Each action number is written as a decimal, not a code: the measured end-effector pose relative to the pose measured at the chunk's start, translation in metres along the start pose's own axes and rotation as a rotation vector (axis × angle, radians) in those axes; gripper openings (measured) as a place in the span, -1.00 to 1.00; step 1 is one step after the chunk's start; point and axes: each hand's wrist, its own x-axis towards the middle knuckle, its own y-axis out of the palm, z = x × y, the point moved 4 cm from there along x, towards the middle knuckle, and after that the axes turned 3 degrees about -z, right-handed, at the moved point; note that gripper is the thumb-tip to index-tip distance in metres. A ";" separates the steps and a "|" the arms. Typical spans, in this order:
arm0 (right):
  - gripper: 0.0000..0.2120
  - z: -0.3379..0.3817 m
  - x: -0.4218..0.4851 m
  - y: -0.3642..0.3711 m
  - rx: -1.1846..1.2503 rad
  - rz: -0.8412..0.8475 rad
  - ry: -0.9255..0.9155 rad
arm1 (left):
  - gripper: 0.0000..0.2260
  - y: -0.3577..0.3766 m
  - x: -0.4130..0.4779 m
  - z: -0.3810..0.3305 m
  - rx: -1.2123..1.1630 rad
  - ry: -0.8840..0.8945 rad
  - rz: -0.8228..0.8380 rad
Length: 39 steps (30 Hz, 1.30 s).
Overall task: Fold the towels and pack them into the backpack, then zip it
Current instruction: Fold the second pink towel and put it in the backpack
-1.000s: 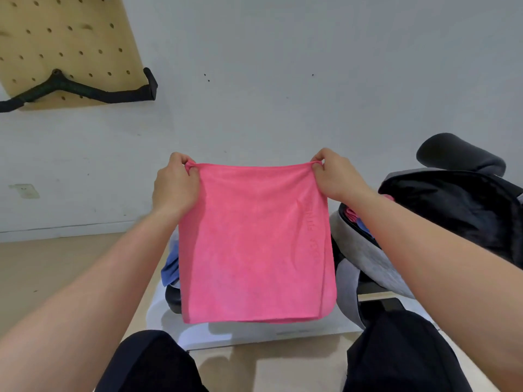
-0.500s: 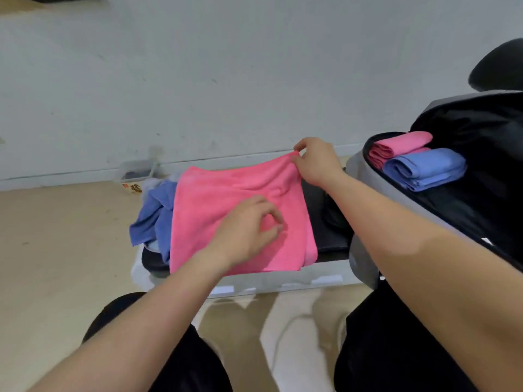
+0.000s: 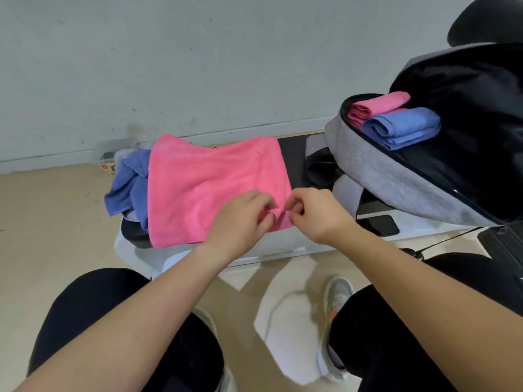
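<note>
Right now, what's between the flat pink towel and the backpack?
Head view: right of the pink towel, a bare strip of black bench top, then the backpack's own loose straps.

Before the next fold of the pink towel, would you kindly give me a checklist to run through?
1. The pink towel lies spread on the bench: ok, slightly wrinkled.
2. The left hand has a grip on the near right corner: ok, its fingers pinch the cloth.
3. The right hand has a grip at the same corner: cannot tell.
4. The loose blue towel is clear of the fold: not ok, it meets the pink towel's left edge.
5. The backpack is open: ok.
6. There is room beside the folded pink towel and the folded blue towel inside: cannot tell.
</note>
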 end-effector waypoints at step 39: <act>-0.71 0.006 0.003 0.004 -0.358 -0.236 -0.230 | -0.54 0.001 0.025 0.013 0.245 -0.113 0.153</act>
